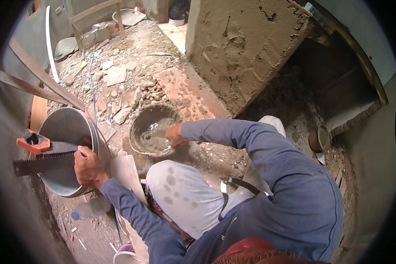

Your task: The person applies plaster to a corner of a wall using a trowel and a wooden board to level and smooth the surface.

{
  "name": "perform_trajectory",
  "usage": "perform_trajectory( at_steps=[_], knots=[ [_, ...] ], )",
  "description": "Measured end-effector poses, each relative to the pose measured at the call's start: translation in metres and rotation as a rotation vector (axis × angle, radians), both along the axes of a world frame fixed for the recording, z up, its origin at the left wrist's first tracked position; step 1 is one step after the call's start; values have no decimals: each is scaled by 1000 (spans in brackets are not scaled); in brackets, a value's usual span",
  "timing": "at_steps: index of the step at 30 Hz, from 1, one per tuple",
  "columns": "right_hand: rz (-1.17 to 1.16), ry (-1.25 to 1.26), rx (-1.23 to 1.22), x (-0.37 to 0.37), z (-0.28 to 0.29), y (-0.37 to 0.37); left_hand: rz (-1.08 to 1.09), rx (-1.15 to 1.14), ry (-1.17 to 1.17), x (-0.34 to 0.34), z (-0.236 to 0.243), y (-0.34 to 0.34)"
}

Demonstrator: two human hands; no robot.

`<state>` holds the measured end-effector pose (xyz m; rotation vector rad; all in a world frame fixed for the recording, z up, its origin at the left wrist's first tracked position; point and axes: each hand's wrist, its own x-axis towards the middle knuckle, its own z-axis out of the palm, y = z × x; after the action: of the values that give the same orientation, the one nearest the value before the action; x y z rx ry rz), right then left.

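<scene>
My left hand (89,167) is closed at the right rim of a large grey bucket (102,152), fingers curled over the edge. Across the bucket's mouth lies a dark toothed saw blade (42,163), one end reaching my fingers. Beside it is a saw with an orange handle (34,141). My right hand (176,134) reaches over the right edge of a round mixing bowl (140,148) with wet grey mortar (152,132) inside. The right fingers are bent and partly hidden; what they hold is too small to make out.
Rubble (123,115) covers the floor beyond the bowl. A mortar-spattered reddish slab (185,93) lies before a rough plastered wall (246,48). Wooden bars (44,75) slant at the left. A plastic bottle (91,209) lies below the bucket; a small round container (320,138) stands far right.
</scene>
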<state>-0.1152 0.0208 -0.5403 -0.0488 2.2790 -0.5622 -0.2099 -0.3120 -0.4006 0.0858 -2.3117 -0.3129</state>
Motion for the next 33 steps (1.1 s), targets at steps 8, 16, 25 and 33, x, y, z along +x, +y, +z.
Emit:
perform_trajectory(
  at_steps=[8, 16, 25, 33],
  knots=[
    [-603, -140, -666, 61, 59, 8, 41, 39, -78, 6, -8, -23],
    [-317, 672, -67, 92, 89, 56, -47, 49, -77, -1, -14, -19],
    [-609, 623, -370, 180, 351, 47, 18, -17, -60, 1, -11, -25],
    [-1177, 1012, 60, 256, 432, 110, -12, 13, -68, 0, -14, -14]
  ],
)
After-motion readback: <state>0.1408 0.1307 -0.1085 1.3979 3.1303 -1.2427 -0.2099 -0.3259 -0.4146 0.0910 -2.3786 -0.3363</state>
